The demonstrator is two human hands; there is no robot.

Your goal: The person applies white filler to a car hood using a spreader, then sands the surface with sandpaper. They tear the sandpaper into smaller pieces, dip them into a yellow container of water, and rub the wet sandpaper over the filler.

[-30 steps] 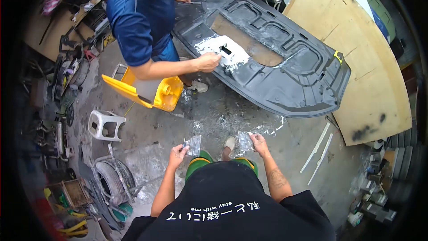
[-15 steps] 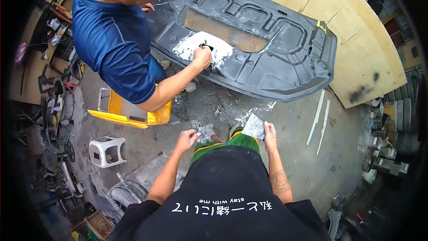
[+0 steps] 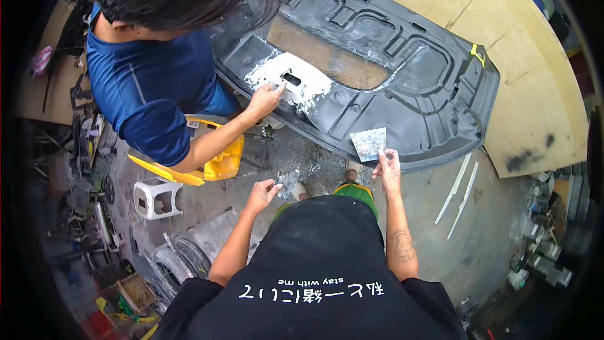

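Note:
My left hand (image 3: pixel 262 195) pinches a small grey, smeared putty spreader (image 3: pixel 289 184) in front of my legs. Between the fingers of my right hand (image 3: pixel 387 164) is a trapezoid putty spreader (image 3: pixel 370 143), whitish with grey smears. It is held up in front of the near edge of a black car hood (image 3: pixel 434 145), whose ribbed underside faces up. White filler (image 3: pixel 310 89) is spread on the hood around a dark slot (image 3: pixel 291 79). A co-worker's hand (image 3: pixel 267 101) reaches to that slot with a finger stretched out.
The co-worker in a blue shirt (image 3: pixel 151 75) leans over the hood from the left. A yellow panel (image 3: pixel 224 156) and a white stool (image 3: pixel 157 198) stand on the left floor. Plywood (image 3: pixel 522 82) lies behind the hood at right; two pale strips (image 3: pixel 464 198) are on the floor.
My right hand has risen and moved forward with its spreader, over the hood's edge. The co-worker's hand has drawn back slightly from the slot, and their head has leaned in.

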